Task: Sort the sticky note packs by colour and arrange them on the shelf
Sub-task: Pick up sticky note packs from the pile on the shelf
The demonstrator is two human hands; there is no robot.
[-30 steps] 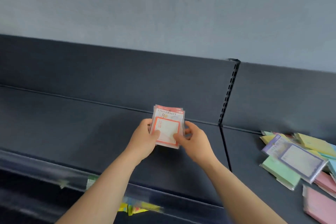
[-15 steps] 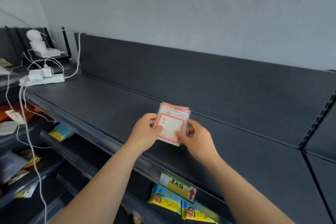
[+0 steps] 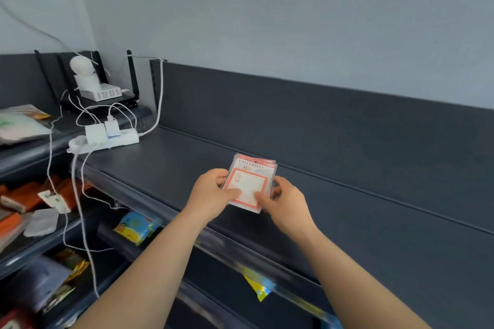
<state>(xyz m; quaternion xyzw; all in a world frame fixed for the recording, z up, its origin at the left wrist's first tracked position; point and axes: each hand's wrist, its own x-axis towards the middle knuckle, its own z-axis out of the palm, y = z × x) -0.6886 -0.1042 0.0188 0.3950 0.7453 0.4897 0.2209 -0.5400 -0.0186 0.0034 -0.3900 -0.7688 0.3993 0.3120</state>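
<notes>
1. The left hand (image 3: pixel 211 192) and the right hand (image 3: pixel 286 205) together hold a stack of sticky note packs (image 3: pixel 250 181), one hand at each side edge.
2. Grip: each thumb presses on the front face of the stack and the fingers curl behind it. Both hands are closed on the stack.
3. Position: the stack is held up over the dark shelf (image 3: pixel 347 222), near its front edge, face towards the camera and top tilted away.
4. Writing: the front pack reads "UNIVERSITY" along its top. Below that is a white panel with an orange-red border. The small red marks at the panel's left side are too small to read.
5. The packs are in clear wrappers. How many are in the stack cannot be told.
6. Behind the stack stands the dark back panel (image 3: pixel 320 120) of the shelf, with a pale wall (image 3: pixel 294 8) above it.
7. At the far left end of the shelf lies a white power strip (image 3: pixel 107 139) with plugs in it, and white cables (image 3: pixel 77 195) hang from it over the front edge.
8. Behind the strip sits a black router (image 3: pixel 125 100) with upright antennas and a white box (image 3: pixel 103 92) on top.
9. Lower shelves hold a blue-and-yellow packet (image 3: pixel 137 226) and a yellow packet (image 3: pixel 258 288). Their print is blurred.
10. Orange items (image 3: pixel 24 195) lie at the far left, blurred.
</notes>
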